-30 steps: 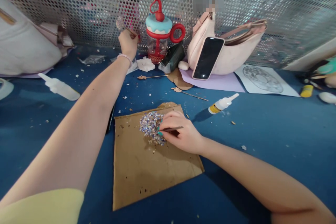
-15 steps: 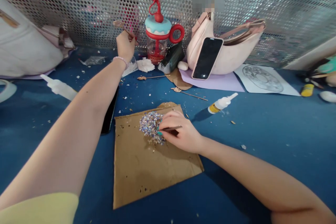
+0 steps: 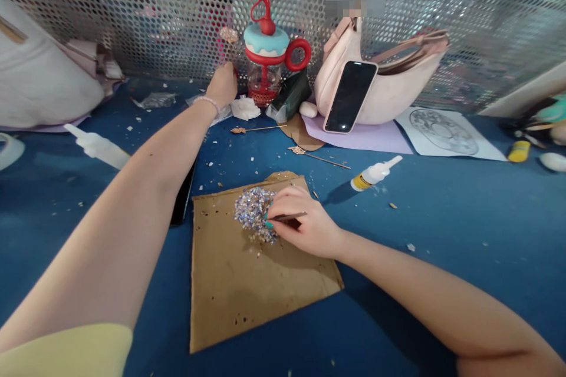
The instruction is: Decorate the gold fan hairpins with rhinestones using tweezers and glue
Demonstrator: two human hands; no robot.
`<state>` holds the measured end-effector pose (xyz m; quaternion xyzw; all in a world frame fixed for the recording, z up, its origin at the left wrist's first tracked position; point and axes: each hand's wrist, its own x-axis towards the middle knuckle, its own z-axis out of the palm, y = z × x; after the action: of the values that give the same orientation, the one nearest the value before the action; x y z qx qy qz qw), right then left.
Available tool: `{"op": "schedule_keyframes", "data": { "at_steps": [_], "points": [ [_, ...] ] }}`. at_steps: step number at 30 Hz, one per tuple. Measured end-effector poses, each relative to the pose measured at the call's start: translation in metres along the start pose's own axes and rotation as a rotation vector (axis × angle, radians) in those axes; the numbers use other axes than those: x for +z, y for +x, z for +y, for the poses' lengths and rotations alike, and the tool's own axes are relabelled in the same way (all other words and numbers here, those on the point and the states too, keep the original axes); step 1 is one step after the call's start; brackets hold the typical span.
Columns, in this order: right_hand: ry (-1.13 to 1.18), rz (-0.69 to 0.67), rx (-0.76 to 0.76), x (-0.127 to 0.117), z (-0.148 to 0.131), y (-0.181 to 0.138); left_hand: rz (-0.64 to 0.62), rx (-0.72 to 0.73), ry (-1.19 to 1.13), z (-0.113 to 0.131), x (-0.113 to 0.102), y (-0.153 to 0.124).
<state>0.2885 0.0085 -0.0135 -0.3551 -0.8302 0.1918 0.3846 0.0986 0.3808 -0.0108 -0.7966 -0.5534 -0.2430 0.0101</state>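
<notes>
My right hand (image 3: 307,225) rests on a brown cardboard sheet (image 3: 247,288) and pinches a thin metal tool (image 3: 289,217). The tool's tip lies at the edge of a heap of glittery bits (image 3: 253,211). My left arm stretches to the far side of the blue table. There my left hand (image 3: 223,85) is closed beside the red and blue drink bottle (image 3: 267,53). It seems to hold a thin stick upright, with a small pinkish glitter head (image 3: 229,34) above the fingers. The stick's shaft is hard to see.
A pink bag (image 3: 398,85) with a phone (image 3: 349,97) leaning on it stands by the perforated metal wall (image 3: 486,12). Glue bottles (image 3: 375,174) (image 3: 99,147), two decorated sticks (image 3: 260,128) (image 3: 316,156), a printed sheet (image 3: 442,132) and a dark phone (image 3: 181,203) lie around.
My left hand has dropped lower and moved right, closer to the bottle, and the stick's head now points up. My right hand has stayed at the glitter heap.
</notes>
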Motion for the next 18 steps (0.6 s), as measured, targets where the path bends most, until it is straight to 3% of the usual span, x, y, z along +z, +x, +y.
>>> {"op": "schedule_keyframes", "data": {
  "at_steps": [18],
  "points": [
    [-0.001,-0.011,0.010,-0.0008,-0.0004,0.0003,-0.076,-0.002,-0.093,-0.0010,-0.0003,0.0063]
  ]
}}
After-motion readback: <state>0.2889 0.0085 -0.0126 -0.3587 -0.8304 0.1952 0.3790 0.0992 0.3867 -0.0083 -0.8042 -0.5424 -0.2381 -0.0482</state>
